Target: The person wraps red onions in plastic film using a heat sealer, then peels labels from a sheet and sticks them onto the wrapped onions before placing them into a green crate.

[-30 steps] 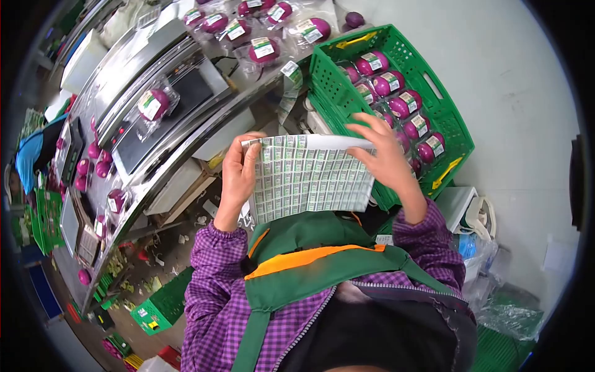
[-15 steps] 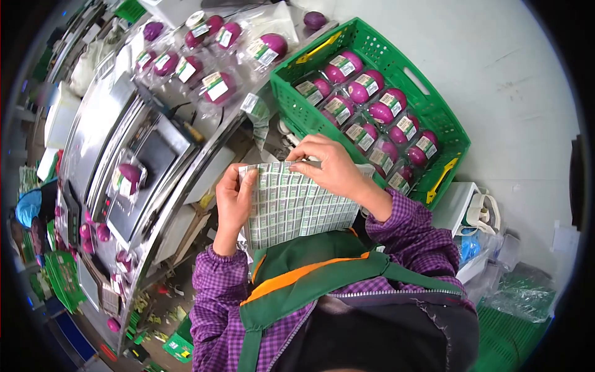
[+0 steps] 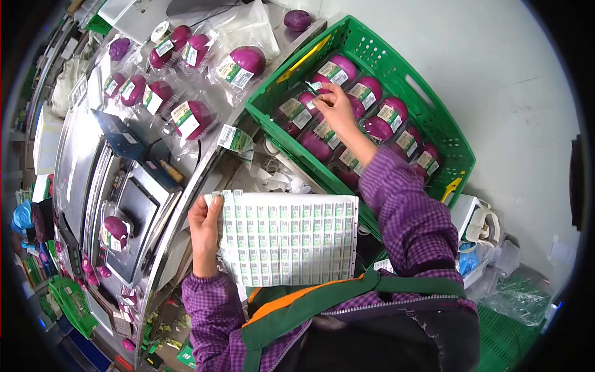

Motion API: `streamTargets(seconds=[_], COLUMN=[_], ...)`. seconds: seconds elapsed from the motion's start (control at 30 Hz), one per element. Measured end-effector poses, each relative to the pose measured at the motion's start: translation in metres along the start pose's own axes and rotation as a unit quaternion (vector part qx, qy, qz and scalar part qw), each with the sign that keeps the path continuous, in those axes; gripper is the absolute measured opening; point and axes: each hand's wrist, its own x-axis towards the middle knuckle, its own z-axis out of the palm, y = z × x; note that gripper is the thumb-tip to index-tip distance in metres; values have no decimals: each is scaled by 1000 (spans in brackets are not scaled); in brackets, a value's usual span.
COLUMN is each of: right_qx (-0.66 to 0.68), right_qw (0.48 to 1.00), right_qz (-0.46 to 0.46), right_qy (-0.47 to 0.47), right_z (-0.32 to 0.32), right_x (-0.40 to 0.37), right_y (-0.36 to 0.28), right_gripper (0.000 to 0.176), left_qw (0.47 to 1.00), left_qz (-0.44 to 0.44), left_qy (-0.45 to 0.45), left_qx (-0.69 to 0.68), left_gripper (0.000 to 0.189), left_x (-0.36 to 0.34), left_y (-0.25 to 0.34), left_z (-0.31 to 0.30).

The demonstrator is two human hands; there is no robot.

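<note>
My left hand (image 3: 204,226) pinches the upper left corner of a white sheet (image 3: 285,239) covered in rows of small green labels. Over the green crate (image 3: 421,93), my right hand (image 3: 334,108) has thumb and fingers pressed around a small label (image 3: 315,87), with a thin dark item beside it. Purple wrapped packs with white-green labels fill much of the crate; one pack (image 3: 295,113) lies just left of my right hand. The sheet hangs in front of my apron, its top edge folded or blank.
Several wrapped purple packs (image 3: 192,119) lie on the metal counter at the upper left. Another pack (image 3: 114,232) rests on a scale-like machine (image 3: 139,217). A label strip (image 3: 235,139) hangs at the counter edge. A white box (image 3: 468,217) stands right of the crate.
My right hand has left the sheet's top edge and moved up over the crate with a small label. My left hand and the sheet have shifted down and left, and the sheet faces the camera more.
</note>
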Motion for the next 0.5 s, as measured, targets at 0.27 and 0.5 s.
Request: streamTargets(seconds=[0.27,0.5], right_qx=[-231,-169], right_qw=[972,979], right_qz=[-36,-25], right_qy=[-5,113], right_z=[40,12], right_x=[49,64], right_y=[59,48], right_gripper=[52,48], left_qw=[997,988], left_qz=[-58,-100], left_qy=[-28,-112], left_qx=[-28,-36], left_gripper=[13,14], left_x=[30,76], left_y=[-2,4], left_z=[6,19])
